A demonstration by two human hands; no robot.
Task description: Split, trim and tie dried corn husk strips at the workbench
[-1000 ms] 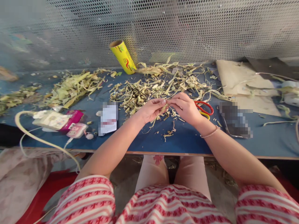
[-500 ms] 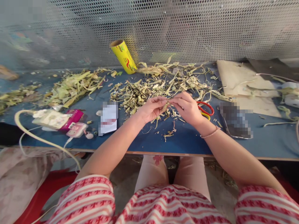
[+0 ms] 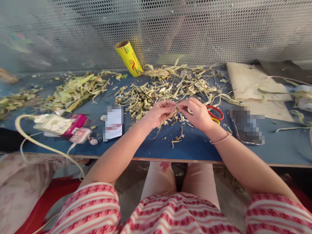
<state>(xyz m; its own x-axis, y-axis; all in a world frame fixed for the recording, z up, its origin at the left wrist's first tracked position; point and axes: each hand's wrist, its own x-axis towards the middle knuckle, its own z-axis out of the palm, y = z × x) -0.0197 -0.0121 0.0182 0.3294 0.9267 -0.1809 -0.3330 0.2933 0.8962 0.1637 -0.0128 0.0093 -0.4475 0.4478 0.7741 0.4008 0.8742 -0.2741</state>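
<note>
My left hand (image 3: 159, 114) has its thumb and fingers closed on a small braided piece of dried leaf (image 3: 173, 114), tan in colour. The fingertips of my right hand (image 3: 197, 114) pinch the other end of the same piece. Both hands meet over the front of a heap of cut dried leaf strips (image 3: 168, 87). Similar small braided pieces (image 3: 140, 105) lie in the heap, to the left of my hands. Just beyond my right wrist are scissors, of which the red and yellow handles (image 3: 216, 112) show; my hand hides the rest.
A leaning yellow cardboard tube (image 3: 129, 58) stands by the perforated metal screen (image 3: 195, 29). Phones lie left (image 3: 113, 123) and right (image 3: 246, 126). A power strip (image 3: 52, 124) with charger (image 3: 80, 135) and cables sits left, before a leaf pile (image 3: 75, 89). Brown sheets (image 3: 255, 81) lie right.
My fingertips have shifted slightly on the braided piece, and my right fingertips now sit closer over its upper end. The things on the table have stayed put.
</note>
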